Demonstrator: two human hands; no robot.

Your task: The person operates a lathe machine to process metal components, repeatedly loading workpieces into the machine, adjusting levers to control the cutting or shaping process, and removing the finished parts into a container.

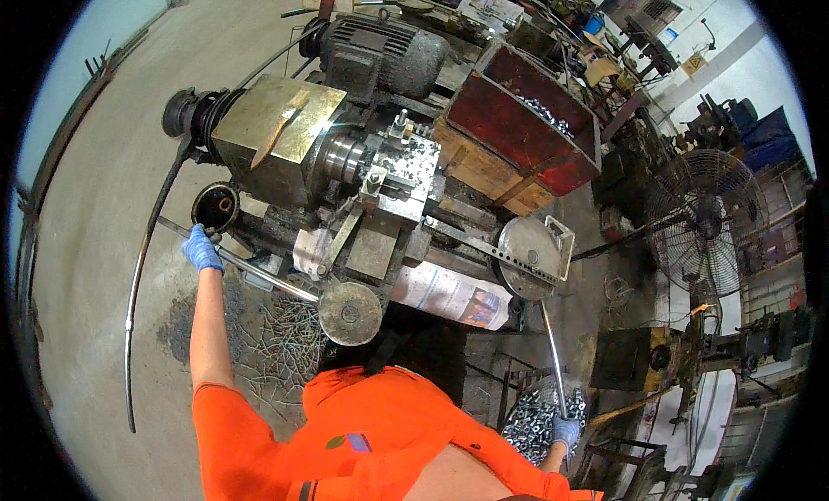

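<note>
My left hand [203,249], in a blue glove, is closed around a long metal lever bar [272,278] that runs to a round metal disc [350,313]. Its fingertips come close to the rim of a dark round pot [231,196]. On the right, my gloved right hand [566,433] grips the lower end of another metal lever [553,350], which slants down from a larger round plate [528,252]. Below that lever, beside my hand, a basket holds many small shiny metal parts [531,419]. Ahead stands the lathe-like machine, with a chuck [343,158] and a metal slide block [406,168].
A wooden-handled tool [275,140] lies on the headstock [250,112]. Behind are a motor [380,56] and a red bin [518,125] containing metal parts. A caged fan [708,220] stands at right. Metal shavings [289,337] cover the floor by my left arm.
</note>
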